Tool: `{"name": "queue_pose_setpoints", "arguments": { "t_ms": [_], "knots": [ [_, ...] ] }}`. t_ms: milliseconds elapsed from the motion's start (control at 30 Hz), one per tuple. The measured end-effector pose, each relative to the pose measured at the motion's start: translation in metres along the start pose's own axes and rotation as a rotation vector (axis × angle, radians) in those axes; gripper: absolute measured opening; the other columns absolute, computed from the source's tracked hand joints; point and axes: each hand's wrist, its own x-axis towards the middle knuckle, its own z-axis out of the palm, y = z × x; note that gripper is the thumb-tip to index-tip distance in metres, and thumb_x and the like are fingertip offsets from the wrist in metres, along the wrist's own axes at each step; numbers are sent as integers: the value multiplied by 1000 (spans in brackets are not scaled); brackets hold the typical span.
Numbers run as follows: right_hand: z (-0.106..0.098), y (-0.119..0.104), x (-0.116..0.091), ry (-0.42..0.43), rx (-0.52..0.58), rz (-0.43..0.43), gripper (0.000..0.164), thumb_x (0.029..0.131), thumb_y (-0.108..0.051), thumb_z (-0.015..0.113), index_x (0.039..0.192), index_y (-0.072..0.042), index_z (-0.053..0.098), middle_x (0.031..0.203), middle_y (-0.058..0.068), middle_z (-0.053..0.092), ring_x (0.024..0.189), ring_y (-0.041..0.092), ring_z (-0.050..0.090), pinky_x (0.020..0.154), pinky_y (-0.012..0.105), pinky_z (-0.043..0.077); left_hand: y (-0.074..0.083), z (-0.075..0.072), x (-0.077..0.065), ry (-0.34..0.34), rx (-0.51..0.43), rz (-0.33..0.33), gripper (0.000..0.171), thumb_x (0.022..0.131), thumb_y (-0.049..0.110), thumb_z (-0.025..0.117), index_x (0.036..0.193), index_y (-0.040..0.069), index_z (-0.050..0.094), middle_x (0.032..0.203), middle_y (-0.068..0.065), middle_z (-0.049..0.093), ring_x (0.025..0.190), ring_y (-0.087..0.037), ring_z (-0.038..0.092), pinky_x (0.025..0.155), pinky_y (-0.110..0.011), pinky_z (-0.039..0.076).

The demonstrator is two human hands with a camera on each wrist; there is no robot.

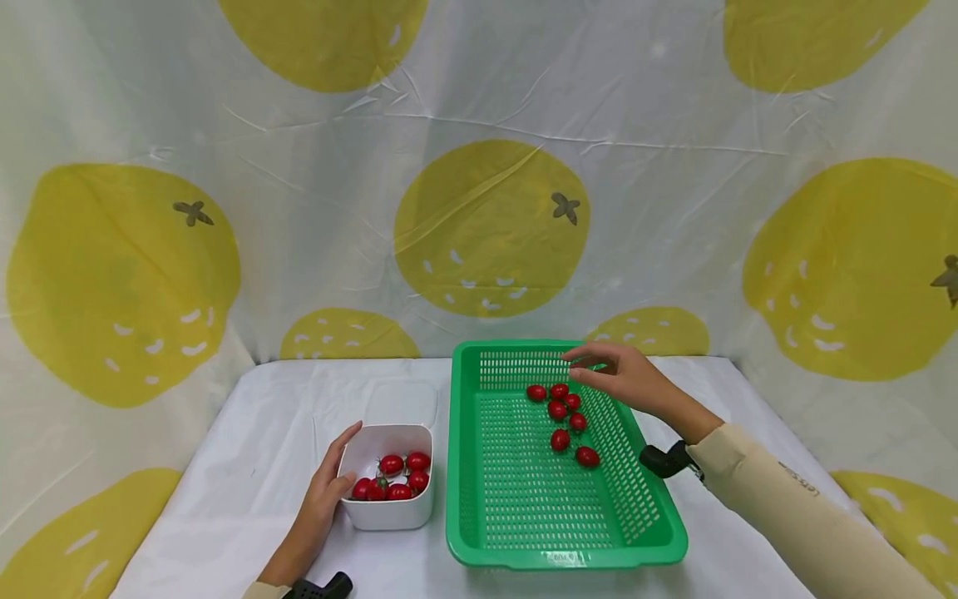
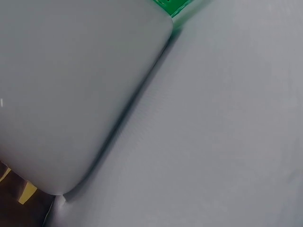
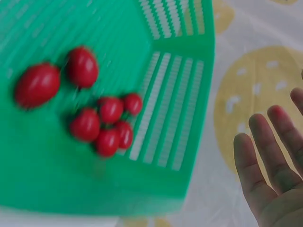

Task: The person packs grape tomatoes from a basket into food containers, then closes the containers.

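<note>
My left hand (image 1: 323,487) holds a white square container (image 1: 389,517) by its left wall, thumb over the rim and fingers along the outside. Several cherry tomatoes (image 1: 391,465) lie inside it. In the left wrist view, the container's smooth wall (image 2: 80,85) fills the left side, and none of the fingers show. Above the right side of a green plastic basket (image 1: 569,557) hovers my right hand (image 1: 624,378), its fingers extended and loosely bent, holding nothing. Several more cherry tomatoes (image 1: 560,440) sit on the basket floor, most grouped toward its far right.
A translucent lid (image 1: 402,403) lies flat just behind the white container. Everything stands on a white-covered table (image 1: 299,399), with a fruit-printed curtain (image 1: 314,233) rising behind it. The basket's raised rim is immediately right of the container.
</note>
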Motion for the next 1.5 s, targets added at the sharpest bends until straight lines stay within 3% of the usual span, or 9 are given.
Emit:
{"name": "queue_pose_setpoints", "arguments": {
  "t_ms": [167, 367, 500, 667, 867, 1000, 1167, 1333, 1500],
  "knots": [
    [-14, 17, -13, 37, -53, -1, 26, 96, -24, 62, 120, -17, 66, 121, 5, 64, 107, 21, 62, 83, 32, 54, -2, -1, -1, 0, -2, -12, 60, 91, 12, 42, 150, 19, 32, 155, -3, 27, 143, -22, 14, 105, -73, 3],
    [-23, 43, -25, 73, -122, 49, 32, 96, -27, 61, 123, -9, 65, 123, 9, 64, 107, 25, 62, 84, 33, 54, -3, -3, -4, -2, -15, -6, 60, 92, 9, 40, 150, 19, 31, 155, -4, 26, 139, -4, 20, 107, -71, 7],
    [-23, 58, -31, 118, -110, 91, 35, 95, -26, 62, 124, -6, 64, 126, 11, 62, 110, 29, 60, 85, 31, 53, -3, -3, -2, -2, -1, -11, 61, 91, 10, 41, 150, 21, 31, 155, -3, 26, 143, -12, 15, 106, -72, 4],
    [-13, 75, -32, 145, -57, 136, 37, 96, -23, 62, 127, -3, 60, 130, 16, 59, 117, 35, 56, 90, 47, 51, -2, -2, 0, 5, 24, -23, 62, 90, 11, 42, 150, 20, 32, 155, -4, 26, 145, -30, 9, 104, -75, 2],
    [3, 93, -33, 188, 35, 184, 39, 96, -19, 60, 131, -2, 57, 135, 21, 53, 124, 43, 48, 96, 61, 41, -1, -1, -2, 10, 10, -3, 61, 90, 9, 40, 150, 21, 32, 155, -5, 27, 143, -16, 17, 106, -72, 6],
    [13, 98, -40, 202, 86, 216, 41, 97, -28, 60, 133, -8, 58, 136, 17, 53, 122, 34, 52, 97, 55, 44, -1, -1, -3, 10, -1, 15, 60, 91, 9, 40, 149, 19, 33, 154, -6, 28, 139, -4, 20, 107, -70, 6],
    [23, 103, -45, 233, 184, 236, 43, 97, -36, 58, 135, -16, 57, 134, 11, 56, 115, 19, 57, 95, 42, 48, 0, -2, -4, 9, 0, 17, 60, 91, 9, 41, 149, 18, 33, 154, -6, 28, 139, -6, 20, 108, -70, 6],
    [28, 98, -49, 248, 252, 223, 44, 99, -33, 54, 139, -14, 53, 141, 13, 48, 127, 29, 46, 100, 53, 40, 1, -3, -2, 6, 1, 6, 60, 91, 9, 41, 150, 18, 32, 154, -5, 28, 139, -6, 20, 108, -70, 7],
    [32, 98, -50, 300, 285, 227, 43, 100, -32, 52, 138, -13, 53, 135, 15, 54, 116, 19, 55, 91, 39, 50, -2, -1, 1, -3, 8, -6, 62, 90, 8, 40, 150, 21, 31, 155, -2, 26, 140, -4, 17, 108, -70, 5]
  ]
}}
